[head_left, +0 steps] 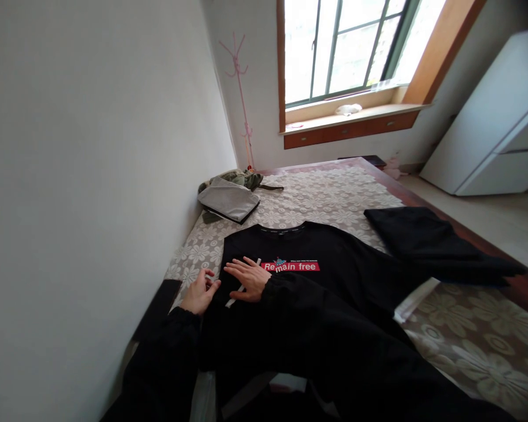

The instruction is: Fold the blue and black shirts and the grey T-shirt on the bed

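Note:
A black T-shirt (338, 258) with a red "Remain free" print lies spread on the patterned bed cover, neckline away from me. Its left side is folded inward, and that sleeve's white cuff (231, 302) lies across the chest. My right hand (249, 279) rests flat on the folded sleeve, fingers stretched over the cuff, partly hiding it. At the shirt's left edge is my left hand (200, 292), fingers loosely bent and thumb apart, with nothing visible between them. The other sleeve, with a white cuff (416, 300), extends to the right.
Folded black clothing (426, 237) lies at the right of the bed (479, 328). A grey and camouflage cloth pile (231, 199) sits at the far left by the wall (92, 146). Beyond stand a pink coat rack (242, 97), a window (338, 53) and a white cabinet (488, 117).

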Tool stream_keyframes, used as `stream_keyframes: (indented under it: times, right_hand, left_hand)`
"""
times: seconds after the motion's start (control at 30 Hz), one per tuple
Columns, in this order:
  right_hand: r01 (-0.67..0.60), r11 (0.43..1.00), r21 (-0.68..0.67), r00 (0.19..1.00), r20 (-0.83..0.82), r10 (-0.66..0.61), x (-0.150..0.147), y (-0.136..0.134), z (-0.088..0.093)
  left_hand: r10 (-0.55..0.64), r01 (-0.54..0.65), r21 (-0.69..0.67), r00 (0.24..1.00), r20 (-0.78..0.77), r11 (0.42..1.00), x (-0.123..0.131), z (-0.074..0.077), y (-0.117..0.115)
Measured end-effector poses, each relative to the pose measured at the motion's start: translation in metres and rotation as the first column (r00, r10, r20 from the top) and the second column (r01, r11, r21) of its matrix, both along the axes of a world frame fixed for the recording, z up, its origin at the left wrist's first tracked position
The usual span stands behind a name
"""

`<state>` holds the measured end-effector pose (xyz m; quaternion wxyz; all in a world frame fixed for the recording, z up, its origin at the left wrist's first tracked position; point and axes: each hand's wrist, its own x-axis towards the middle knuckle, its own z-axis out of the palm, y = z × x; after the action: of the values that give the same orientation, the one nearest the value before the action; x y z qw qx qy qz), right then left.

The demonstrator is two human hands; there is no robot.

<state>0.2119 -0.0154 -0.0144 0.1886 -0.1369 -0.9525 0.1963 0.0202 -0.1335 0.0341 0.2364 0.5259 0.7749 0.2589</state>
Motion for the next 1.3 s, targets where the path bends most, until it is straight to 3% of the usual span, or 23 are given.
stream_keyframes:
  times: [0.17, 0.3, 0.4, 0.5, 0.63, 0.9, 1.3]
  right_hand:
    - [0.055, 0.995, -0.085, 0.998, 0.031, -0.052, -0.011, 0.016, -0.001]
    - [0.086, 0.996, -0.009, 0.974, 0.213, -0.082, -0.039, 0.052, 0.024]
    - [0.183, 0.982, 0.040, 0.958, 0.219, -0.187, -0.070, 0.085, 0.046]
    - [0.235, 0.968, 0.082, 0.939, 0.239, -0.248, -0.097, 0.112, 0.056]
    - [0.255, 0.960, 0.117, 0.921, 0.272, -0.278, -0.116, 0.133, 0.050]
    - [0.217, 0.970, 0.110, 0.932, 0.271, -0.240, -0.124, 0.157, 0.030]
    - [0.265, 0.955, 0.136, 0.946, 0.157, -0.285, -0.121, 0.148, 0.008]
  left_hand:
    - [-0.002, 0.002, -0.012, 1.000, 0.017, 1.000, -0.001, -0.006, -0.003]
    - [0.010, -0.010, 0.001, 1.000, 0.018, 1.000, 0.000, -0.006, -0.010]
    - [0.015, -0.016, -0.025, 1.000, -0.025, 1.000, 0.003, -0.004, -0.015]
    - [0.032, -0.036, -0.041, 0.995, -0.092, 0.999, 0.007, -0.002, -0.019]
    - [0.054, -0.059, -0.036, 0.991, -0.125, 0.998, 0.009, -0.001, -0.026]
    - [0.065, -0.069, -0.044, 0.994, -0.090, 0.997, 0.003, -0.002, -0.037]
    - [0.100, -0.170, -0.158, 0.921, -0.376, 0.973, 0.011, -0.006, -0.037]
